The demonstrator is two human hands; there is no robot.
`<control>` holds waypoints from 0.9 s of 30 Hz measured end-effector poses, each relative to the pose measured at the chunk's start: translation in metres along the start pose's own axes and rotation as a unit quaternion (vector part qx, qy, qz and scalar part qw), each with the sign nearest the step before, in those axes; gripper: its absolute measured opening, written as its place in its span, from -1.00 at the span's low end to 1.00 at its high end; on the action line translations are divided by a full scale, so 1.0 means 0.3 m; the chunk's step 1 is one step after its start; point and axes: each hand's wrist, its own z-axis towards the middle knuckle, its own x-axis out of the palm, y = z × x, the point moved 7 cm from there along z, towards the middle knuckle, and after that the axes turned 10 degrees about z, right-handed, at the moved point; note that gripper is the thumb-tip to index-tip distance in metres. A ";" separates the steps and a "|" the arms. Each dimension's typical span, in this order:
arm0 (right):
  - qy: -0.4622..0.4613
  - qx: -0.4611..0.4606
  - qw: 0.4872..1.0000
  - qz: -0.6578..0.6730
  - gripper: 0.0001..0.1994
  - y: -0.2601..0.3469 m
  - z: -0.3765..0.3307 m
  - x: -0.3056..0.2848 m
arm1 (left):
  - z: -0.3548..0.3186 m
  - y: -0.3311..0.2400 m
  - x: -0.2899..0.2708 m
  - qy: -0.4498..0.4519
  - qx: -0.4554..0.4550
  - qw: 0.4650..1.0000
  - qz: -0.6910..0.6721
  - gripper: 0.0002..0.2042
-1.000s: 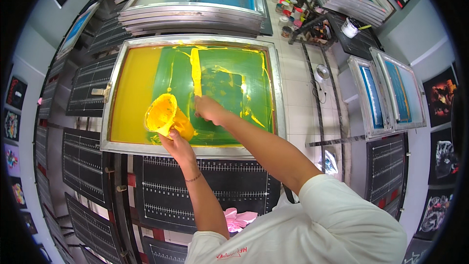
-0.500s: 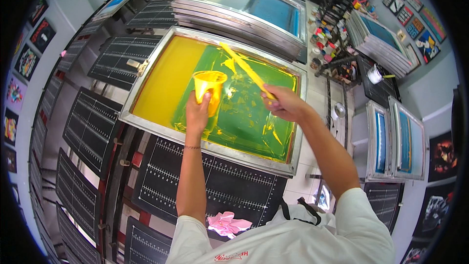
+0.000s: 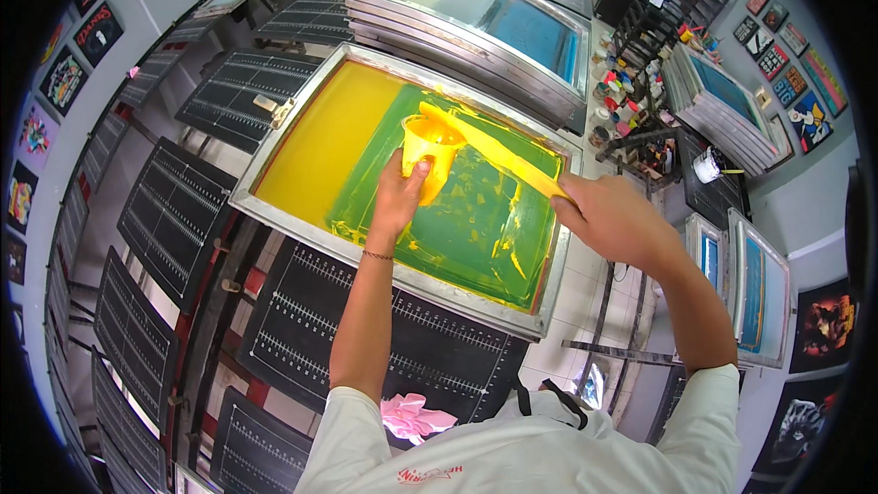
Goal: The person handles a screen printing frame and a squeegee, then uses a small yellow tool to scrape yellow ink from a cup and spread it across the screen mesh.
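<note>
Cup (image 3: 430, 148) now tipped over the screen (image 3: 302, 142), my left hand (image 3: 400, 194) grasping it while right hand (image 3: 615, 220), clenched on the squeegee (image 3: 498, 154), has swung its blade into the cup, scraping ink.

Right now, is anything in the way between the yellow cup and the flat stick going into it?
Nothing visible. The left hand holds the yellow cup over the screen frame, and the yellow stick in the right hand already reaches its open rim.
</note>
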 end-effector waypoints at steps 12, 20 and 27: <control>-0.055 -0.046 0.975 -0.209 -0.84 0.023 -0.175 -0.072 | -0.032 -0.007 0.018 -0.024 -0.049 0.995 -0.085 -0.56; -0.114 -0.052 0.975 -0.182 -0.86 -0.027 -0.251 -0.100 | -0.044 -0.018 0.052 -0.044 -0.062 0.994 -0.080 -0.53; -0.021 0.063 0.983 0.173 -0.73 -0.158 -0.198 -0.022 | -0.062 -0.045 0.092 0.010 0.010 0.999 -0.044 -0.46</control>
